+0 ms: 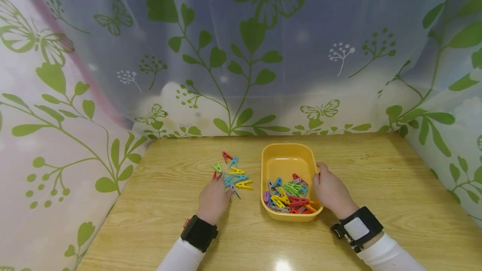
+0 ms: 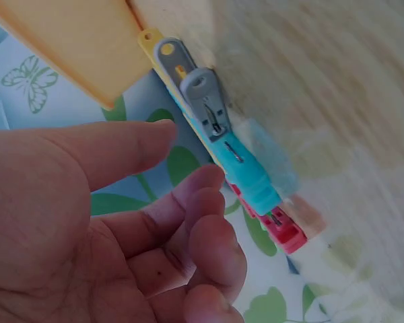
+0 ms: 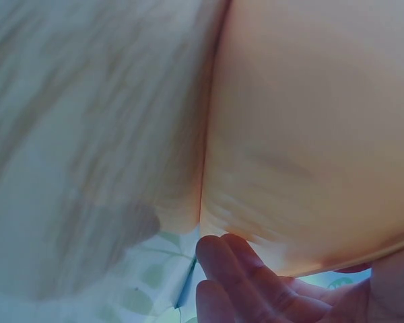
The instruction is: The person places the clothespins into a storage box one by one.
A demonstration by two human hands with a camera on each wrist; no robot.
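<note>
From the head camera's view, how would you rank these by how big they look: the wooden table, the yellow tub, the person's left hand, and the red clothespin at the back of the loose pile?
1. Wooden table
2. Yellow tub
3. Left hand
4. Red clothespin

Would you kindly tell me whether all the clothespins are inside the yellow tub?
No, several clothespins lie on the table beside the tub.

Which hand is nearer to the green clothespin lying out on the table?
The left hand: it is just on the person's side of the green clothespin. The right hand is farther off, gripping the right side of the yellow tray.
</note>
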